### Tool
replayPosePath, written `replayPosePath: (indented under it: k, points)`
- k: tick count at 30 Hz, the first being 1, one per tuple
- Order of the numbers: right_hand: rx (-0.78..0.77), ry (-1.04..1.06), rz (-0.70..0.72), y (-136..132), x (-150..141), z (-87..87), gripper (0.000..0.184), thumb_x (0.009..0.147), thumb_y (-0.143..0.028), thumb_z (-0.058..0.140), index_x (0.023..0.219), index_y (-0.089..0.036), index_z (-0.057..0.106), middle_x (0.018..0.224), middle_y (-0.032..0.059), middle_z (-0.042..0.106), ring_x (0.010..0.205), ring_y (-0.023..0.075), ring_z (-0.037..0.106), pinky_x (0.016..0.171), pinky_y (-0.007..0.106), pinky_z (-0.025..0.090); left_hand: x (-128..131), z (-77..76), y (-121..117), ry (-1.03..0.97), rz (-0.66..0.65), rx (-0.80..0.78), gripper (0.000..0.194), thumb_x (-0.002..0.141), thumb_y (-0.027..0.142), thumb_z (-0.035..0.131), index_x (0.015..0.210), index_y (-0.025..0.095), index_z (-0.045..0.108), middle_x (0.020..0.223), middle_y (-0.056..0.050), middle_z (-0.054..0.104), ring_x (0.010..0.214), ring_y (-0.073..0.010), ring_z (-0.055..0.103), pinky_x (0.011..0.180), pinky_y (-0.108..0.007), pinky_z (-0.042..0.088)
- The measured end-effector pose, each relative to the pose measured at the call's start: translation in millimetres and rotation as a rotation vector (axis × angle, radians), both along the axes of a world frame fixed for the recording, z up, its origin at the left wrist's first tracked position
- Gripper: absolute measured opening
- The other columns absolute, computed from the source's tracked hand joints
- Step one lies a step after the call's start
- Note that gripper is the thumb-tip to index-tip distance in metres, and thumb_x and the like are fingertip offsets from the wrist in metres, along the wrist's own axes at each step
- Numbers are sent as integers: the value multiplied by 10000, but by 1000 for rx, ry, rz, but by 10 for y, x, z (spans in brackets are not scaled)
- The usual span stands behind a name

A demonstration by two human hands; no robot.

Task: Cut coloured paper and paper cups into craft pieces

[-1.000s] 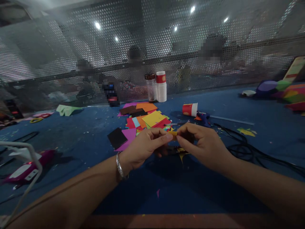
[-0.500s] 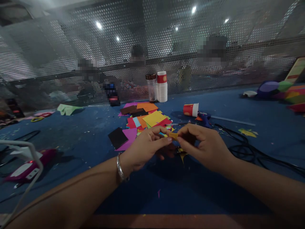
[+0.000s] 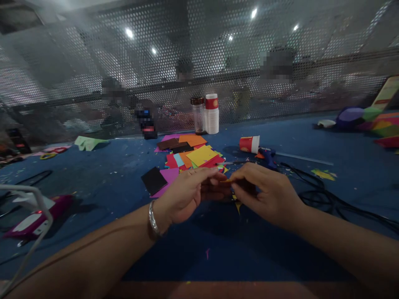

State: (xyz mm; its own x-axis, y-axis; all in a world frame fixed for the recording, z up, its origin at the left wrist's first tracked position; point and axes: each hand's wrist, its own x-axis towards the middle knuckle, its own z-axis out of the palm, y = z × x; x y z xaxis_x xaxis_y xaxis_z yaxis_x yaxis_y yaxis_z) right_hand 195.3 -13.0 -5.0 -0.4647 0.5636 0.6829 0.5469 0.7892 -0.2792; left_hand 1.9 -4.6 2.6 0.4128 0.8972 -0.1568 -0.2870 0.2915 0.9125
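Between thumb and fingertips, my right hand (image 3: 264, 189) pinches a small strip of yellow paper (image 3: 227, 181), now seen nearly edge-on. My left hand (image 3: 193, 189), with a silver bracelet at its wrist, is turned palm inward. Its fingers are stretched out under and beside the strip, and its thumb is raised; whether the fingertips touch the paper is hard to make out. Below the strip, partly covered by my right hand, a yellow paper scrap (image 3: 237, 206) lies on the blue table (image 3: 174, 257).
Coloured paper sheets (image 3: 202, 155) are piled behind my hands. Beyond them stand a clear jar (image 3: 199, 116) and stacked paper cups (image 3: 212, 120). A tipped red cup (image 3: 249, 144), a blue glue gun (image 3: 268, 158) and black cable (image 3: 324, 195) lie right; a magenta power strip (image 3: 37, 218) sits left.
My left thumb has lifted off the yellow strip and the left hand has rolled, its fingers straightening. The strip has tilted to edge-on, still in my right hand's pinch.
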Motion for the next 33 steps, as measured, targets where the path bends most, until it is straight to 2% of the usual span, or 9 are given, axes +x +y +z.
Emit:
replayPosePath:
  k: [8, 15, 20, 25, 33]
  points:
    - [48, -52, -19, 16, -5, -21, 145, 899, -154, 538, 953, -138, 672, 771, 40, 636, 583, 120, 565, 540, 240, 447, 8, -35, -18, 15, 107, 111, 225, 624, 185, 861, 775, 116, 709, 753, -19, 719, 696, -112, 666, 696, -235, 545]
    - [139, -115, -57, -21, -16, -23, 162, 913, -154, 532, 988, -143, 674, 872, 85, 701, 672, 156, 638, 573, 266, 484, 23, 2, -39, 5, 159, 48, 325, 727, 111, 777, 1016, 155, 635, 718, -20, 736, 659, -142, 699, 646, -253, 547]
    - [172, -150, -57, -11, -8, -46, 169, 938, -172, 505, 950, -162, 674, 856, 82, 711, 702, 166, 659, 586, 268, 485, 15, -12, -22, 34, 145, -30, 185, 734, 111, 753, 909, 128, 697, 774, -39, 740, 686, -118, 684, 605, -208, 510]
    - [167, -151, -43, -6, 1, -44, 165, 943, -180, 508, 953, -147, 669, 853, 94, 706, 719, 181, 665, 596, 280, 480, 24, -27, -23, 18, 158, -52, 154, 702, 110, 774, 836, 130, 702, 751, -15, 726, 668, -100, 675, 623, -197, 510]
    - [-31, 15, -33, -29, -36, 1, 103, 895, -157, 544, 855, -164, 639, 707, 6, 597, 583, 106, 551, 542, 220, 438, 77, -35, -62, -37, 162, 24, 124, 675, 104, 765, 757, 133, 676, 736, -13, 725, 658, -128, 691, 692, -262, 540]
